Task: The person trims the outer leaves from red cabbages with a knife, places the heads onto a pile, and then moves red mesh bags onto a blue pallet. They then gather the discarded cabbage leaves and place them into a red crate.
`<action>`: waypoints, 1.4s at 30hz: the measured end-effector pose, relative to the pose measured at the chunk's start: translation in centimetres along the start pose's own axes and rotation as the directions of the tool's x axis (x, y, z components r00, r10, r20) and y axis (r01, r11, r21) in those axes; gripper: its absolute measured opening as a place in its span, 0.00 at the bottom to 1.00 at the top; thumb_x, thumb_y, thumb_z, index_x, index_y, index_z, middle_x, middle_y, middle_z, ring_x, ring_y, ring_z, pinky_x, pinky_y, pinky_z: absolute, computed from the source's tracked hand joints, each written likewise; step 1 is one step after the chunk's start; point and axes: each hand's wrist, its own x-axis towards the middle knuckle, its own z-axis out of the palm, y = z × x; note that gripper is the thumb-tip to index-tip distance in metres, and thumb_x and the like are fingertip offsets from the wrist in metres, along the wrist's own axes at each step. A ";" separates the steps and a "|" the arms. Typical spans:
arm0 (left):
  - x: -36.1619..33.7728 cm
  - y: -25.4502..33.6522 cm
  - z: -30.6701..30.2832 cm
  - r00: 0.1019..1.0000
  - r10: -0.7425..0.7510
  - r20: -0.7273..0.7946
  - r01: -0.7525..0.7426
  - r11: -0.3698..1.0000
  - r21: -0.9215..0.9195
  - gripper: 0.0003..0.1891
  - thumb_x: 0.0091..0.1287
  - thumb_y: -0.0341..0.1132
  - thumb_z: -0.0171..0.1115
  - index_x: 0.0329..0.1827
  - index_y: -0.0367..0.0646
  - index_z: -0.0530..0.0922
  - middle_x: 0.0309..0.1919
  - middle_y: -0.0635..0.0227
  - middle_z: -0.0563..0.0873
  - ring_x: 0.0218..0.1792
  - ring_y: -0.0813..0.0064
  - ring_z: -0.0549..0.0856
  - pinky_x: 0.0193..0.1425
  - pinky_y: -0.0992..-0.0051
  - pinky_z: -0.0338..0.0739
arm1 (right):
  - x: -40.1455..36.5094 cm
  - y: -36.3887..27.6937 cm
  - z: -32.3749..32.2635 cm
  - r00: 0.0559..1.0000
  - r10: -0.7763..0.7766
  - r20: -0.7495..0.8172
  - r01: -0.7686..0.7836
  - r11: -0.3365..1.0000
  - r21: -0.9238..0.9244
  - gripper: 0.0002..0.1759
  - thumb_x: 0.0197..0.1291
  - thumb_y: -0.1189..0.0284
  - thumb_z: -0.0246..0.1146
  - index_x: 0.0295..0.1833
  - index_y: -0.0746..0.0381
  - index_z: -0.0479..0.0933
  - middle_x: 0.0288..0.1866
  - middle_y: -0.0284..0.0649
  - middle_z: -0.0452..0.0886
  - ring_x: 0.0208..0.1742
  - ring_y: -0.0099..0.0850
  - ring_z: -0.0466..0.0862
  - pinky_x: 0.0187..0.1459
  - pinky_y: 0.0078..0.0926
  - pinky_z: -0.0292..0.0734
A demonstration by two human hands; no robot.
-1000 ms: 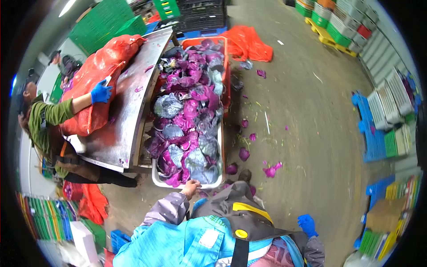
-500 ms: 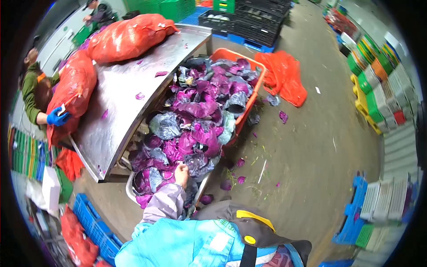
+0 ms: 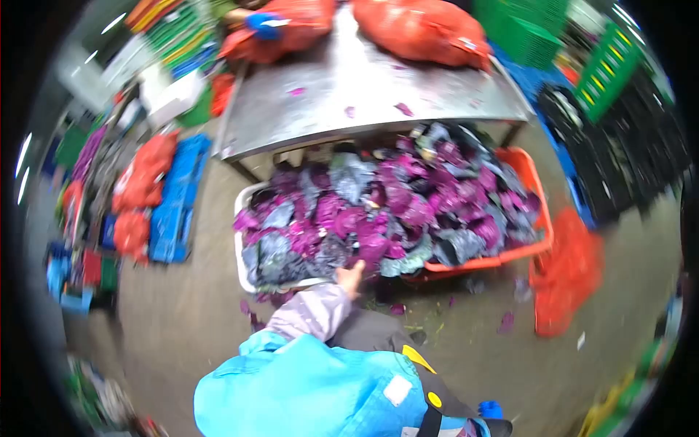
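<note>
Purple and grey-green cabbage leaves [image 3: 397,193] heap over a white tub [image 3: 242,251] at the left and an orange tub [image 3: 542,218] at the right, below a metal table's near edge. My left hand [image 3: 351,280], bare below a pale lilac sleeve, is at the near side of the heap, beside a purple leaf. Its fingers are blurred and partly hidden, so their grip cannot be made out. My right hand is not in view.
Orange-red sacks [image 3: 422,30] lie on the metal table [image 3: 306,102], where another person's blue-gloved hand [image 3: 265,26] touches one. A red-orange bag [image 3: 568,273] lies right of the tubs. Black crates [image 3: 619,156] stand at right, a blue pallet [image 3: 178,200] at left.
The view has turned left, so the table and tubs now lie across the front. My left hand has moved from on top of the leaves to the heap's near side.
</note>
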 end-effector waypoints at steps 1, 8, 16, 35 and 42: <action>-1.1 -0.1 1.2 0.988 -0.119 0.103 0.137 0.973 -0.188 0.54 0.51 0.55 0.69 0.72 0.54 0.39 0.71 0.51 0.50 0.68 0.38 0.55 0.60 0.32 0.57 | 4.0 -3.7 -2.4 0.998 -0.067 0.002 0.067 0.997 -0.030 0.05 0.59 0.73 0.56 0.31 0.60 0.74 0.25 0.38 0.78 0.25 0.29 0.77 0.25 0.22 0.72; -2.2 2.3 9.0 0.984 -0.177 0.039 0.169 0.825 -0.540 0.64 0.48 0.54 0.73 0.71 0.67 0.23 0.70 0.53 0.50 0.63 0.39 0.62 0.52 0.31 0.64 | 14.6 -37.1 -3.7 0.716 -0.659 0.230 0.696 0.645 -0.316 0.08 0.58 0.69 0.60 0.33 0.63 0.76 0.24 0.41 0.78 0.26 0.30 0.78 0.29 0.29 0.72; 0.2 3.7 14.4 0.835 -0.267 -0.480 -0.015 0.863 -0.506 0.58 0.38 0.49 0.78 0.70 0.60 0.45 0.63 0.46 0.57 0.64 0.43 0.60 0.65 0.54 0.59 | 19.7 -55.8 6.8 0.377 -0.570 0.730 0.889 0.444 -0.113 0.06 0.59 0.71 0.62 0.36 0.64 0.76 0.29 0.31 0.78 0.30 0.20 0.74 0.34 0.21 0.71; -0.9 8.2 15.0 0.834 0.172 -0.524 -0.460 0.740 -0.490 0.42 0.53 0.40 0.70 0.68 0.34 0.58 0.60 0.54 0.71 0.56 0.64 0.75 0.59 0.70 0.70 | 20.2 -77.0 37.3 -0.240 -0.300 0.923 0.868 -0.493 0.065 0.39 0.52 0.33 0.49 0.49 0.56 0.80 0.42 0.50 0.82 0.44 0.44 0.82 0.45 0.38 0.76; -1.4 10.5 18.8 0.782 0.372 -0.500 -0.459 0.887 -0.057 0.32 0.53 0.33 0.67 0.63 0.43 0.67 0.51 0.58 0.79 0.51 0.67 0.79 0.56 0.70 0.71 | 24.8 -72.7 29.2 0.019 -0.087 0.996 0.854 -0.516 -0.061 0.39 0.52 0.32 0.46 0.42 0.55 0.83 0.36 0.48 0.83 0.41 0.43 0.83 0.43 0.39 0.75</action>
